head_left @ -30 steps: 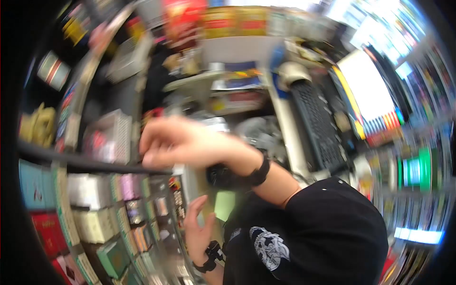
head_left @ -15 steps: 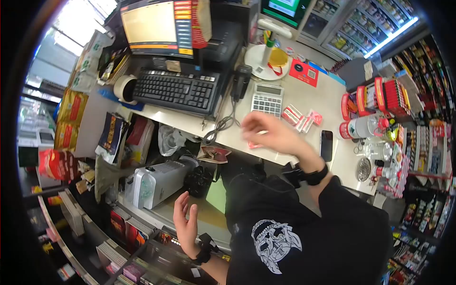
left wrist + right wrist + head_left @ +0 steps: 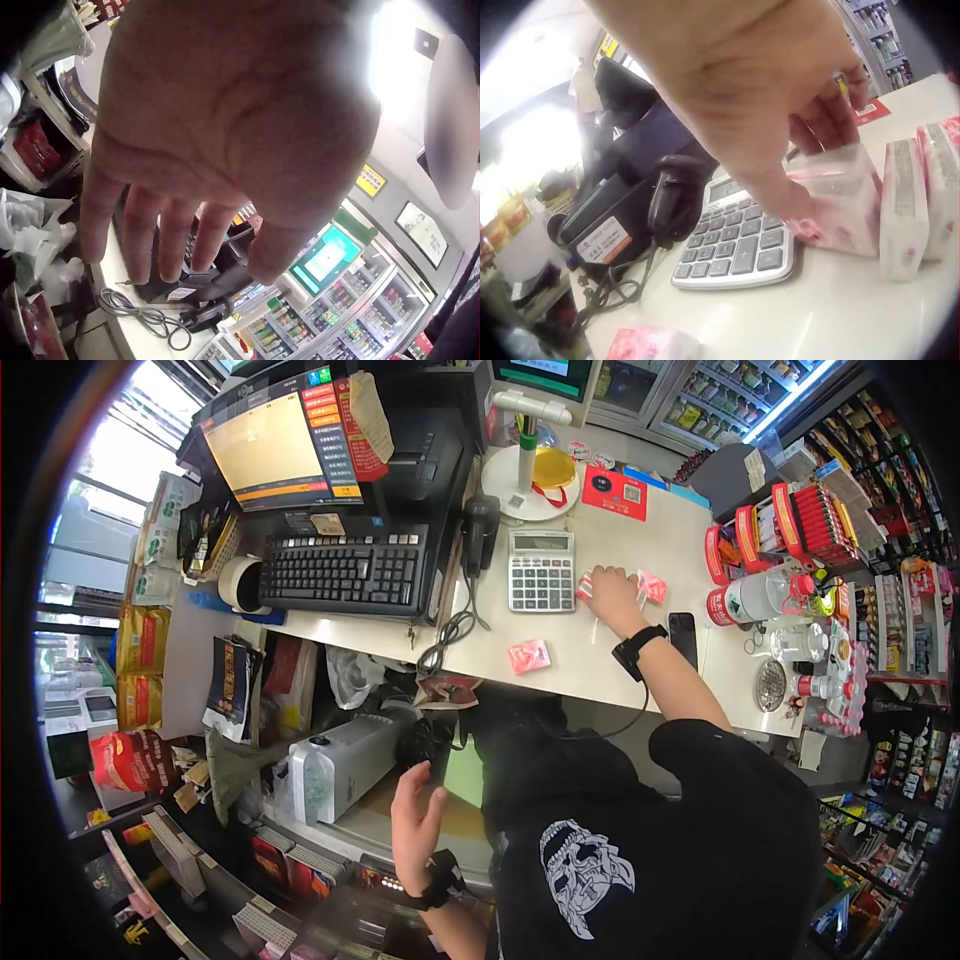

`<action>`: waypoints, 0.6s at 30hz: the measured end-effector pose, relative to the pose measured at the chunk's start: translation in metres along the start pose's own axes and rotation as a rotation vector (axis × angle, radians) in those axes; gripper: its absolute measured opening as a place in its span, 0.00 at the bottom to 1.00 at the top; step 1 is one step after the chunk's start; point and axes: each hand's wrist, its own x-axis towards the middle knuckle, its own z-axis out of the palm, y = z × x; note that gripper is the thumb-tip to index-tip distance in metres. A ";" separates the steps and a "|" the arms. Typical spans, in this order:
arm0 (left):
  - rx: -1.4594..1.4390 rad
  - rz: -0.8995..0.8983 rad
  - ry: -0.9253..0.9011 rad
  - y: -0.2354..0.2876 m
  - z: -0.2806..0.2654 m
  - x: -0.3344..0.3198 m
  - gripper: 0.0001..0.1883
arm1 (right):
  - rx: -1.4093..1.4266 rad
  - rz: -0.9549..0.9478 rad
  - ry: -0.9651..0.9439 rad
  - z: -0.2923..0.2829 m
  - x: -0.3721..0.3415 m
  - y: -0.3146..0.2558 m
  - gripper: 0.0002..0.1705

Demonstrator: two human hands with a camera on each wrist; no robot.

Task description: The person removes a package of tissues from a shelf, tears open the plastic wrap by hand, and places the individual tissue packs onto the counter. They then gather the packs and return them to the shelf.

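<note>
On the counter, my right hand [image 3: 612,602] grips a pink-and-white tissue pack [image 3: 840,199], with the thumb on its near side and the fingers over its far side. Two similar packs [image 3: 904,210] stand side by side just right of it. A single pink pack [image 3: 528,656] lies apart, nearer the counter's front edge. The calculator [image 3: 541,572] is directly left of my right hand. My left hand [image 3: 412,828] hangs low over the floor area left of my body, fingers extended and palm bare in the left wrist view.
A phone [image 3: 683,640] lies right of my right wrist. A keyboard [image 3: 340,574], monitor [image 3: 285,445] and cabled scanner [image 3: 480,532] occupy the counter's left part. Bottles [image 3: 755,598] and red boxes [image 3: 828,540] crowd its right end. Below stands a white machine [image 3: 345,765].
The head view has turned from the shelves to the counter. My right hand has moved right, from beside the single pack onto another pack. My left hand stays low and extended.
</note>
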 end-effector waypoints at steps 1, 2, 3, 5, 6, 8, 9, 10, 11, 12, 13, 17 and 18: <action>-0.011 -0.001 -0.004 0.001 0.001 0.000 0.23 | -0.002 0.000 -0.014 -0.014 -0.005 -0.006 0.38; -0.023 -0.009 -0.018 0.000 0.003 -0.002 0.23 | -0.008 0.005 -0.037 -0.021 -0.014 -0.005 0.35; -0.006 -0.008 -0.019 0.001 0.004 0.001 0.22 | 0.025 0.027 -0.058 -0.024 -0.017 -0.001 0.34; -0.005 0.026 -0.030 0.009 0.009 0.013 0.22 | 0.095 0.059 -0.094 -0.026 -0.016 0.003 0.31; -0.006 0.039 -0.031 0.013 0.013 0.017 0.22 | 0.102 0.009 -0.077 -0.021 -0.020 0.003 0.31; 0.056 0.124 -0.070 0.026 0.021 0.030 0.22 | 0.125 -0.089 -0.037 -0.007 -0.031 -0.001 0.31; 0.087 0.171 -0.088 0.030 0.023 0.035 0.22 | 0.111 -0.107 -0.021 -0.006 -0.035 -0.004 0.33; 0.087 0.170 -0.093 0.031 0.024 0.037 0.22 | 0.097 -0.125 -0.007 -0.006 -0.039 -0.006 0.36; 0.087 0.166 -0.100 0.032 0.024 0.037 0.22 | 0.082 -0.141 0.004 -0.004 -0.044 -0.008 0.38; 0.089 0.159 -0.112 0.032 0.024 0.037 0.22 | 0.078 -0.147 0.030 0.001 -0.052 -0.010 0.43; 0.093 0.149 -0.113 0.030 0.023 0.037 0.22 | 0.073 -0.152 0.056 0.008 -0.059 -0.010 0.47; 0.113 0.113 -0.114 0.017 0.018 0.038 0.22 | -0.078 -0.195 0.110 0.034 -0.069 -0.008 0.63; 0.120 0.104 -0.113 0.016 0.017 0.040 0.21 | -0.086 -0.185 0.060 0.036 -0.066 -0.008 0.63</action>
